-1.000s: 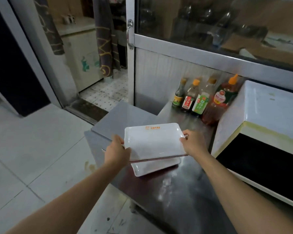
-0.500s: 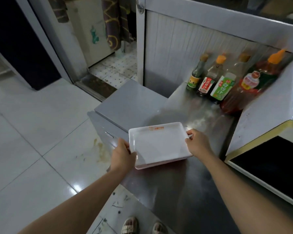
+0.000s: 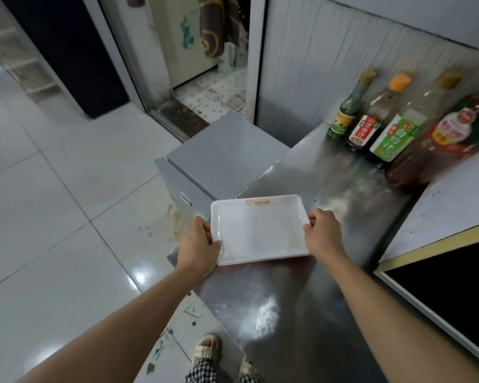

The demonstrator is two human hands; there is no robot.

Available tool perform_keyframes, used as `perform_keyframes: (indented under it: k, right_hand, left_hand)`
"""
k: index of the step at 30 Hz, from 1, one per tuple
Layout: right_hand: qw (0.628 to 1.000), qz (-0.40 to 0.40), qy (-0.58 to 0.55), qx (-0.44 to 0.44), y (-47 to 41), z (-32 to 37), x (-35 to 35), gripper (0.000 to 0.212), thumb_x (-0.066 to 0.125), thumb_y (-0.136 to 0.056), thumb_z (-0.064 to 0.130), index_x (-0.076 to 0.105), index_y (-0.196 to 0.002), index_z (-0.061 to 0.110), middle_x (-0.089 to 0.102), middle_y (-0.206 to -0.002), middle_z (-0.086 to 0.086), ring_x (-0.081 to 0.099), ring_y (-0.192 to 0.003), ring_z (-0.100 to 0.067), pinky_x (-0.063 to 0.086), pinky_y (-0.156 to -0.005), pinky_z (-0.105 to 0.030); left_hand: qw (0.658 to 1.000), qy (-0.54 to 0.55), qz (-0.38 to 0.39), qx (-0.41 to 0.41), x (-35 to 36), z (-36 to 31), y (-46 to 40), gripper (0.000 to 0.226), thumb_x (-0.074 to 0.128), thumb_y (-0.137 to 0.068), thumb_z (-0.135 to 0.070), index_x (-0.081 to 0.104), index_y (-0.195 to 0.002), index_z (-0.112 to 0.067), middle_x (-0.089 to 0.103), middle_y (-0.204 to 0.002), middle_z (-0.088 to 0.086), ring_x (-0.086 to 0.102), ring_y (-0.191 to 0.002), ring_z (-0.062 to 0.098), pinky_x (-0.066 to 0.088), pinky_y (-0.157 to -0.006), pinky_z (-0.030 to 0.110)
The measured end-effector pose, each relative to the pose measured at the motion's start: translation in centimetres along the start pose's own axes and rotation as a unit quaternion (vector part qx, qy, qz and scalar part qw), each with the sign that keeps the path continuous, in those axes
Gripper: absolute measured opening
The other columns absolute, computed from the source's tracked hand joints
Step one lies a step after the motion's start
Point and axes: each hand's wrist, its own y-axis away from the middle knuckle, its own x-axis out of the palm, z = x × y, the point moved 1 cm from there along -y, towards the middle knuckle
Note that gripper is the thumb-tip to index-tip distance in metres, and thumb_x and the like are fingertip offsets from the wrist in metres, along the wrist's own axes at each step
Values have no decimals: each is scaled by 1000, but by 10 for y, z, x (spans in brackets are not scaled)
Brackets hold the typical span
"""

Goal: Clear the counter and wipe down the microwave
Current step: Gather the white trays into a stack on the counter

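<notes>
A white rectangular tray (image 3: 257, 228) with an orange logo on its far rim lies stacked on another tray at the left end of the steel counter (image 3: 288, 305). My left hand (image 3: 198, 248) grips its left edge, and my right hand (image 3: 322, 232) grips its right edge. A thin reddish line shows under the front rim; the lower tray is almost fully hidden. The white microwave (image 3: 448, 205) stands at the right, with its dark door facing me.
Four sauce bottles (image 3: 382, 128) line the back wall behind the counter. A lower grey cabinet (image 3: 221, 153) adjoins the counter's left end. Glossy tiled floor (image 3: 53, 217) spreads to the left, with stains by the cabinet. My sandalled feet (image 3: 208, 351) stand at the counter's front edge.
The upper tray, held raised above the lower one a second ago, has come down flush onto it. The view has tipped downward, showing the floor and my feet.
</notes>
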Motion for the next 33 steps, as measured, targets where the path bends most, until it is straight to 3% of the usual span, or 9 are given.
perform_keyframes:
  k: [5, 8, 10, 14, 24, 29, 33]
  right_hand:
    - [999, 20, -23, -23, -2, -8, 2, 20, 56, -88, 11, 57, -108, 8, 58, -109, -13, 54, -90, -26, 38, -75, -27]
    - [998, 51, -27, -18, 0, -12, 5, 29, 57, -88, 17, 53, -115, 8, 58, -113, -12, 55, -96, -28, 42, -78, -30]
    - [997, 61, -38, -11, 3, -12, 7, 27, 55, -88, 17, 53, -113, 5, 59, -112, -14, 56, -99, -32, 46, -82, -35]
    - [998, 52, -43, -11, 4, -10, 8, 18, 51, -89, 11, 53, -104, 0, 60, -106, -18, 55, -97, -36, 44, -79, -37]
    - [999, 33, -31, -6, -1, -10, -15, 16, 49, -91, 14, 54, -99, 1, 61, -103, -17, 56, -94, -34, 37, -72, -31]
    - [998, -16, -51, 14, -13, -4, -38, 19, 46, -92, 13, 54, -102, -1, 60, -105, -19, 57, -95, -34, 45, -78, -39]
    - [995, -48, -54, 61, -26, -5, -49, 21, 46, -94, 17, 53, -106, 1, 59, -109, -15, 59, -96, -31, 46, -73, -35]
  left_hand:
    - [1000, 3, -22, -6, 5, 3, -1, 23, 66, -84, -15, 46, -94, -15, 55, -76, -5, 53, -70, 13, 41, -62, 27]
    - [1000, 12, -19, -20, 9, 6, 1, 22, 62, -87, -17, 48, -103, -15, 57, -85, -5, 55, -82, 18, 48, -73, 32]
    - [999, 8, -12, -29, 12, 6, 3, 25, 58, -89, -17, 51, -112, -12, 60, -98, 1, 55, -91, 21, 43, -78, 30]
    - [999, -15, -13, -33, 16, 2, 3, 33, 53, -89, -12, 51, -121, -6, 62, -111, 10, 56, -104, 30, 37, -76, 29]
    - [999, -33, 0, -28, 12, -22, -16, 29, 51, -91, -15, 55, -119, -6, 63, -113, 14, 56, -106, 33, 39, -79, 32]
    - [1000, -8, 10, 8, 8, -59, -46, 28, 48, -90, -11, 59, -115, -4, 64, -110, 17, 57, -104, 36, 47, -88, 39]
    - [998, -17, 22, 59, 12, -96, -81, 26, 49, -90, -11, 64, -110, -5, 67, -104, 17, 59, -98, 36, 45, -81, 37]
